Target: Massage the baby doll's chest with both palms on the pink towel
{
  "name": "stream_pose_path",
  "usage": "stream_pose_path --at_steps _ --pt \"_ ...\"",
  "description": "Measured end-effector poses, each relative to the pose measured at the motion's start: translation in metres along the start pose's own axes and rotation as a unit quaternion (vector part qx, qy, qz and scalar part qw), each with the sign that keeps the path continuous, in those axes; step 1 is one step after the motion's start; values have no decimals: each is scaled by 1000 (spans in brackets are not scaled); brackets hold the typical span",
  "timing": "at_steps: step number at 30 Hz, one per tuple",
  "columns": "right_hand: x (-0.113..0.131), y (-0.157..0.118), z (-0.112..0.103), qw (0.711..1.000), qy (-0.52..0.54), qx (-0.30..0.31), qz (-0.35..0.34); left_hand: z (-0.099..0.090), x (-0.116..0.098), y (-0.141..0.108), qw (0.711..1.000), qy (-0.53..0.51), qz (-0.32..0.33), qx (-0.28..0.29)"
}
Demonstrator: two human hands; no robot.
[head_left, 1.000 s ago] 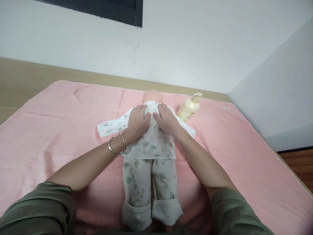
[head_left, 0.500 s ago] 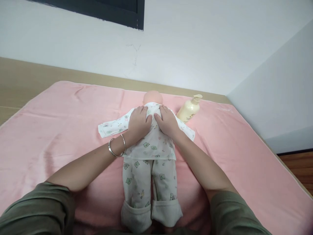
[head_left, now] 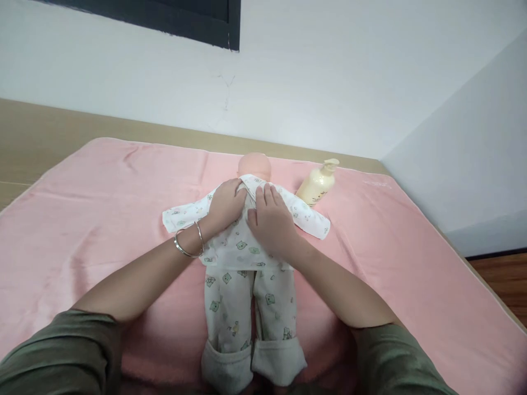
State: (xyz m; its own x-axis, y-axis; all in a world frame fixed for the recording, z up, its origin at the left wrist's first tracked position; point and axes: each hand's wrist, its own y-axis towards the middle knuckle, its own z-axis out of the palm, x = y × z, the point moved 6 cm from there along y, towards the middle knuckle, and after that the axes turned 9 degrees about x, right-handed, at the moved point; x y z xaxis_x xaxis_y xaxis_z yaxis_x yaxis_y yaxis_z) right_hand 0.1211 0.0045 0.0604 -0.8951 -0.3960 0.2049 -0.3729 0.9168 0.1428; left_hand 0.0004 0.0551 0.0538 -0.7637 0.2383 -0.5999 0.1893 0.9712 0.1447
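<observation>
One grip, the left hand [head_left: 224, 206], curls on the shirt [head_left: 242, 247], pinch unclear; the right hand [head_left: 274, 222] lies open, likely steadying it.

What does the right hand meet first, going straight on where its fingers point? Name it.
Past the shirt beneath the right hand, probably the doll's head; the hand's height is unclear.

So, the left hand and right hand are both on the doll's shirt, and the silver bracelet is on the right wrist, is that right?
Not quite: the silver bracelet is on the left wrist, as the head view shows. The left hand and right hand are both on the doll's shirt.
</observation>
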Motion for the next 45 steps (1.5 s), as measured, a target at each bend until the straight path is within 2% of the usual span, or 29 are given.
stream_pose_path --at_steps 3,6,9,16,21,26,28,31,35,37,39,42,45 --pt "0 2 -3 999 25 22 -12 0 -4 -3 999 41 16 -4" --pt "-18 21 -6 995 71 56 -32 10 -20 -20 989 121 85 -32" --pt "-31 39 -9 991 95 69 -60 21 -30 -36 985 131 100 -48" --pt "-32 42 -10 990 122 41 -57 24 -31 -42 990 107 80 -50" --pt "-46 43 -8 983 178 -9 -49 23 -35 -47 985 129 92 -63" --pt "-66 50 -5 986 163 -20 38 23 -39 -49 983 146 97 -53" --pt "-57 48 -4 992 120 -6 26 18 -37 -43 984 140 102 -48" --pt "-28 32 -2 999 33 9 -2 9 -24 -22 985 135 101 -18" --pt "9 -1 0 1000 -27 -2 -9 -2 3 7 993 109 27 44" --pt "14 -6 0 1000 -23 1 -17 -3 8 9 993 112 -4 46" --pt "6 2 -2 1000 8 8 -16 -1 0 0 990 140 8 15" --pt "-23 26 -5 998 61 25 8 9 -23 -25 981 172 77 -39" --pt "-40 41 -4 997 69 40 25 19 -36 -41 975 174 124 -58"
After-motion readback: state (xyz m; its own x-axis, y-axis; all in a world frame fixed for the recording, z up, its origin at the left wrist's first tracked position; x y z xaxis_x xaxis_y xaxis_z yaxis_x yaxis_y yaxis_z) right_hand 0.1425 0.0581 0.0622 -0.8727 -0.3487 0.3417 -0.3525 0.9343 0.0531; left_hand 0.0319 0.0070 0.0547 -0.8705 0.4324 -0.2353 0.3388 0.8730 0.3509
